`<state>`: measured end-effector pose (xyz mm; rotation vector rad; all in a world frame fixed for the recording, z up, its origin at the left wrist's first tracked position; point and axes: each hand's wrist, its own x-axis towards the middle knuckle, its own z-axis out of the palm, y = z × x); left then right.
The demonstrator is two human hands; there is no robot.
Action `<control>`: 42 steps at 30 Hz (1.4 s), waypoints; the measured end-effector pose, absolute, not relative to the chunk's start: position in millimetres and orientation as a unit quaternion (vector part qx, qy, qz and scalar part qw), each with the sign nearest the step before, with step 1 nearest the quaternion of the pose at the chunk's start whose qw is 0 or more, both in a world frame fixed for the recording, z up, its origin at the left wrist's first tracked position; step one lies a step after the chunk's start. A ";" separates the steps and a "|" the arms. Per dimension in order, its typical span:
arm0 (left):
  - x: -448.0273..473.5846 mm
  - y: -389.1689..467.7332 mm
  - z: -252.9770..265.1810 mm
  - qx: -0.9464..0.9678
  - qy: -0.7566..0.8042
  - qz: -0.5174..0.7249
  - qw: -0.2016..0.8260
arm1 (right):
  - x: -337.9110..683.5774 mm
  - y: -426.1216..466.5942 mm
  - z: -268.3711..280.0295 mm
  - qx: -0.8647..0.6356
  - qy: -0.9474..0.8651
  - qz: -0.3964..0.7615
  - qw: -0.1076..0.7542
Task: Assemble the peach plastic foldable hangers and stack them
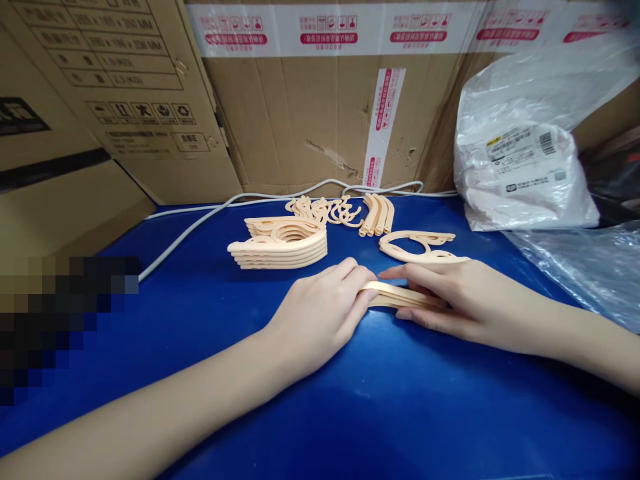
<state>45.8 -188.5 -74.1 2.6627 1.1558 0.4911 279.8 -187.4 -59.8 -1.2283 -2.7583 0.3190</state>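
Observation:
Low over the blue table, my left hand [333, 307] pinches one end of a cream plastic hanger piece [395, 292], which seems to be two slim parts lying together. My right hand [450, 300] has its fingers and thumb around the other end, partly hiding it. Just behind my right hand lies a loose cream hanger arm [400, 248] with a large round opening. Beyond my left hand stands a neat stack of similar hanger arms [280, 247]. Further back are a pile of small hanger hooks [320, 210] and several curved bars [376, 215] side by side.
Cardboard boxes [310, 120] wall off the back and left of the blue table [320, 413]. A grey cable [187, 241] runs along the back. At the right stand a white plastic bag [525, 160] with a label and clear plastic film [590, 263].

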 end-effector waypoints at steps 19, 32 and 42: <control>46.3 -187.7 -74.6 0.912 0.377 0.143 0.081 | 284.3 -182.5 -63.9 -0.386 -0.917 0.064 0.075; 47.0 -188.2 -75.4 0.913 0.370 0.156 0.068 | 284.5 -183.4 -63.2 -0.384 -0.919 0.056 0.078; 45.8 -187.8 -74.3 0.914 0.352 0.183 0.088 | 286.6 -183.0 -56.2 -0.379 -0.922 0.054 0.059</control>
